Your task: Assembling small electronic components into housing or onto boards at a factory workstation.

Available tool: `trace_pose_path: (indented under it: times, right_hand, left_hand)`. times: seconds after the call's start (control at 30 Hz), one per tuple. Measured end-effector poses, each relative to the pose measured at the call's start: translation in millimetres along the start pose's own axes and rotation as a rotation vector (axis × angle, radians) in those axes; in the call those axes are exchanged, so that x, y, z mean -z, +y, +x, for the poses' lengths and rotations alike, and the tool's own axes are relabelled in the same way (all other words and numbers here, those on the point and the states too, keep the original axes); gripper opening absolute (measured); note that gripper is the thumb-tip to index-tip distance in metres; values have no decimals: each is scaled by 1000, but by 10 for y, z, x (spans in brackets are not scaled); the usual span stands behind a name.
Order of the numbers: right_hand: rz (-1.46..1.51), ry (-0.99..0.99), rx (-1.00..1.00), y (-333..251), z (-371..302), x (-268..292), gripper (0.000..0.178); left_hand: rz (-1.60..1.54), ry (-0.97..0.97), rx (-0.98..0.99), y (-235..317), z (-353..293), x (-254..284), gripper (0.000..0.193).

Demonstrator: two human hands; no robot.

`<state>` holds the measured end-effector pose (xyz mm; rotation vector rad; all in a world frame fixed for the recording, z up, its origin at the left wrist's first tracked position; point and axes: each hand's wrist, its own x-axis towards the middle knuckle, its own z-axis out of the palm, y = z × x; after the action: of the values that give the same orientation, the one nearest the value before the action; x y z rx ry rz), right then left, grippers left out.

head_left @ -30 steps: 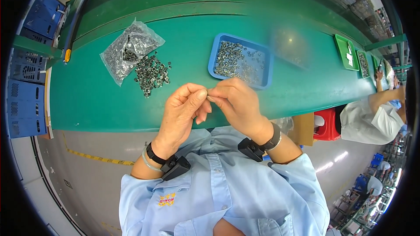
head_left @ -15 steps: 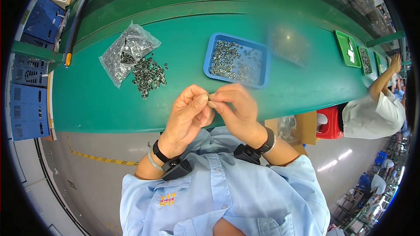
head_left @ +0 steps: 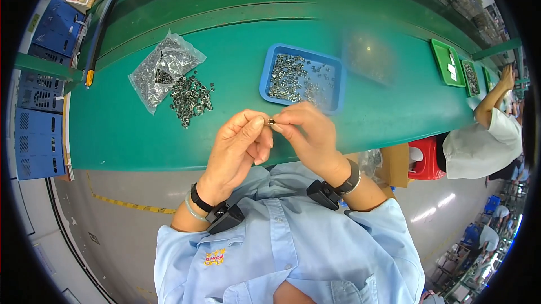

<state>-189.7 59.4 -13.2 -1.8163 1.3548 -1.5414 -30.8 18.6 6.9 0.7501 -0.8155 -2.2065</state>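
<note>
A small metal-and-black part [head_left: 271, 122] sits between the fingertips of both hands, just above the near side of the green bench. My right hand [head_left: 309, 137] pinches it between thumb and forefinger. On its other end, the thumb and forefinger of my left hand [head_left: 234, 146] are closed, the remaining fingers curled. What the part is exactly is too small to tell. Beyond my right hand, a blue tray [head_left: 264, 75] holds many small shiny metal parts. A loose pile of small black-and-metal parts [head_left: 191, 100] lies beyond my left hand, spilling from a clear plastic bag [head_left: 147, 78].
The green bench [head_left: 236, 50] runs across in front of me. Green trays [head_left: 446, 62] stand at its far right, where a co-worker [head_left: 479, 143] works. Below the bench are a cardboard box [head_left: 395, 164] and a red stool [head_left: 427, 158]. Blue crates [head_left: 38, 143] are stacked at left.
Both hands have shifted slightly; my left fingertips have drawn back a little leftward, and the small part now shows between the hands.
</note>
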Motion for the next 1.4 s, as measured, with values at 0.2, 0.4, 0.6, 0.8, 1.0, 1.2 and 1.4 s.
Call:
trace_pose_path:
  times: [0.2,0.4,0.6,0.8,1.0,1.2,1.4]
  right_hand:
    - [189,54,-91,-45,-50,-63,16]
    - [147,12,-61,-28,-53,-48,15]
    - [136,-20,25,14,-38,-45,13]
    - [176,-50,0,63,-65,-51,12]
    - [291,-4,-105,57,-100,-64,12]
    - [375,9,-164,77,-126,-71,13]
    - [394,14,-197,72,-132,-76,14]
  left_hand:
    - [-153,-100,-2,-99,0,32,15]
    - [-188,-104,-11,-125,1,45,16]
    - [-117,-97,13,-45,-12,60,16]
    - [36,-71,49,27,-22,97,13]
    - [-28,-78,67,54,-30,26,16]
    - [-12,-70,72,69,-17,0,18]
    - [38,-54,78,68,-20,8,18]
